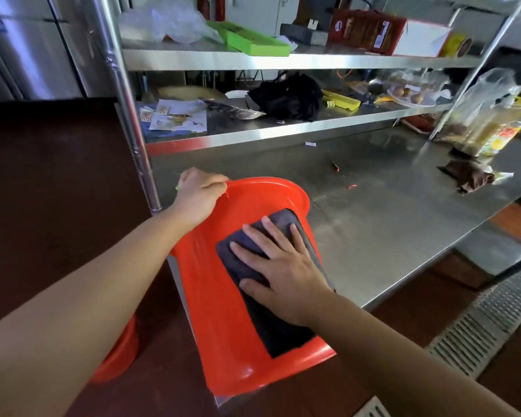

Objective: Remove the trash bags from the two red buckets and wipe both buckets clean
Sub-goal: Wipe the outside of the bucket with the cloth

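Hands wiping a tipped red bucket [223,326].
Left hand [197,195] grips its rim, steadying; right hand [278,270], fingers spread, presses grey cloth [271,323] flat.

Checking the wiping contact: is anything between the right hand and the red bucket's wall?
Yes: the dark cloth lies flat under the right hand, against the red bucket. The left hand grips the rim directly.
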{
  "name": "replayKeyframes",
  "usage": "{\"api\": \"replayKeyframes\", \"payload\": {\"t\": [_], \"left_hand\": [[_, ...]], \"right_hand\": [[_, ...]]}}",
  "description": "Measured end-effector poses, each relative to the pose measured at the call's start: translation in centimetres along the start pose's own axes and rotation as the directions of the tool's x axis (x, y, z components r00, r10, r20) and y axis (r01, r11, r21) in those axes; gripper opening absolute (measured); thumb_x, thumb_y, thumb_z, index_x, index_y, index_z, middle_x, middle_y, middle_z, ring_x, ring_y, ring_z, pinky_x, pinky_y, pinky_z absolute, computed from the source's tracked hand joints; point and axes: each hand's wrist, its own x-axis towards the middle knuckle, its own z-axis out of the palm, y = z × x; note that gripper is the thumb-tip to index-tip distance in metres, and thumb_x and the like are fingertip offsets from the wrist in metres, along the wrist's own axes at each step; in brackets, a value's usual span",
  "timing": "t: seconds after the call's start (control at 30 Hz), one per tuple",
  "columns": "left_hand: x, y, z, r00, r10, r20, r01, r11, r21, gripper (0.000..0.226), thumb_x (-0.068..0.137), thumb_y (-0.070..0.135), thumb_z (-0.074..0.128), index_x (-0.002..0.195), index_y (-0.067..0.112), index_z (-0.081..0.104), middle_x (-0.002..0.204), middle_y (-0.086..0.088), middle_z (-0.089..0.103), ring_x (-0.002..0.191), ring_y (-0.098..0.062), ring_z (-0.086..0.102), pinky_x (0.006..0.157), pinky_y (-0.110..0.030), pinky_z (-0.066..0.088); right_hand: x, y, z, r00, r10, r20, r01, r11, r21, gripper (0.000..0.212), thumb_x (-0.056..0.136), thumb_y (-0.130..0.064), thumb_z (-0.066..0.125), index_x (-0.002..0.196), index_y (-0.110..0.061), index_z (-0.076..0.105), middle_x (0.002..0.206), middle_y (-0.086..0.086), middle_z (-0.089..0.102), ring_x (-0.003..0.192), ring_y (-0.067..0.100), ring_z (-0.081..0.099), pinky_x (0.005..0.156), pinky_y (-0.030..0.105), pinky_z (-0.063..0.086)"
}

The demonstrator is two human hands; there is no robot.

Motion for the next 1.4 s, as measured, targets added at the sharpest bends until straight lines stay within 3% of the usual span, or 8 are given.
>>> {"api": "replayKeyframes", "payload": {"t": [0.1, 0.37, 0.53, 0.67, 0.87, 1.0, 1.1, 1.4], "left_hand": [[-0.5, 0.0, -0.3, 0.998, 0.053, -0.042, -0.054, 0.999, -0.003, 0.043, 0.081, 0.029, 0.038, 0.082, 0.006, 0.074, 0.083, -0.014, 0.072, 0.080, -0.001, 0.045, 0.074, -0.017, 0.021], [-1.5, -1.0, -1.9, 0.996, 0.085, -0.022, -0.082, 0.990, 0.114, 0.035, 0.085, 0.035, 0.039, 0.058, 0.019, 0.055, 0.050, -0.001, 0.048, 0.060, -0.022, 0.052, 0.064, -0.029, 0.027], [-3.0, -1.9, -3.3, 1.000, -0.004, -0.020, 0.004, 1.000, 0.002, 0.045, 0.081, 0.036, 0.043, 0.097, 0.005, 0.072, 0.085, -0.020, 0.069, 0.090, -0.032, 0.064, 0.084, -0.036, 0.041], [-3.6, -2.4, -3.9, 0.999, -0.052, -0.011, 0.051, 0.995, -0.090, 0.042, 0.081, 0.028, 0.047, 0.115, 0.017, 0.068, 0.092, -0.012, 0.064, 0.104, -0.037, 0.057, 0.101, -0.050, 0.038], [-3.2, -1.6, -3.7, 0.992, -0.120, 0.027, 0.123, 0.980, -0.157, 0.044, 0.084, -0.001, 0.042, 0.112, 0.020, 0.068, 0.114, -0.011, 0.064, 0.112, -0.032, 0.054, 0.104, -0.044, 0.039], [-1.8, 1.1, -3.2, 0.934, -0.309, 0.177, 0.340, 0.922, -0.185, 0.024, 0.086, 0.027, 0.051, 0.106, 0.031, 0.065, 0.120, -0.004, 0.063, 0.101, -0.019, 0.056, 0.084, -0.029, 0.042], [-1.3, 1.1, -2.9, 0.867, -0.442, 0.229, 0.486, 0.852, -0.196, 0.055, 0.081, 0.060, 0.053, 0.124, 0.026, 0.059, 0.133, -0.002, 0.055, 0.119, -0.023, 0.052, 0.093, -0.034, 0.037], [-1.8, -0.4, -2.7, 0.831, -0.553, 0.060, 0.523, 0.739, -0.425, 0.022, 0.085, 0.043, 0.063, 0.096, 0.023, 0.068, 0.110, -0.005, 0.068, 0.103, -0.022, 0.062, 0.099, -0.037, 0.046]], "right_hand": [[4.6, 1.1, -0.4, 0.991, 0.089, -0.101, -0.085, 0.995, 0.045, 0.054, 0.090, -0.051, 0.046, 0.142, -0.042, 0.034, 0.159, 0.000, 0.011, 0.146, 0.023, 0.000, 0.117, 0.049, 0.003], [7.7, 1.1, -0.1, 0.976, 0.177, -0.129, -0.174, 0.984, 0.033, 0.052, 0.089, -0.056, 0.043, 0.140, -0.047, 0.035, 0.148, 0.002, 0.025, 0.133, 0.029, 0.017, 0.112, 0.042, 0.009], [2.9, -0.9, 0.6, 0.992, 0.097, -0.084, -0.094, 0.995, 0.038, 0.057, 0.087, -0.057, 0.041, 0.142, -0.046, 0.031, 0.154, 0.005, 0.019, 0.141, 0.030, 0.005, 0.116, 0.047, -0.001], [-1.9, -2.1, 0.8, 0.994, 0.101, -0.042, -0.098, 0.992, 0.077, 0.059, 0.088, -0.056, 0.040, 0.144, -0.044, 0.028, 0.157, 0.003, 0.012, 0.145, 0.028, -0.006, 0.117, 0.048, -0.004], [-7.8, -3.0, 0.8, 0.997, 0.070, 0.034, -0.072, 0.995, 0.065, 0.062, 0.090, -0.057, 0.044, 0.146, -0.044, 0.020, 0.159, 0.001, 0.008, 0.145, 0.026, -0.014, 0.117, 0.051, -0.004], [-7.4, -3.3, 0.7, 0.997, 0.067, 0.031, -0.068, 0.996, 0.051, 0.064, 0.089, -0.059, 0.045, 0.145, -0.047, 0.019, 0.159, -0.002, 0.006, 0.145, 0.023, -0.016, 0.116, 0.050, -0.006], [-6.3, -3.3, 1.2, 0.999, 0.049, 0.005, -0.049, 0.997, 0.067, 0.063, 0.087, -0.059, 0.044, 0.145, -0.046, 0.022, 0.158, -0.002, 0.009, 0.146, 0.023, -0.013, 0.117, 0.051, -0.005], [3.7, 0.5, 0.3, 1.000, -0.003, -0.021, 0.005, 0.994, 0.109, 0.061, 0.087, -0.060, 0.041, 0.144, -0.049, 0.022, 0.158, -0.002, 0.008, 0.145, 0.023, -0.008, 0.117, 0.046, -0.008]]}}
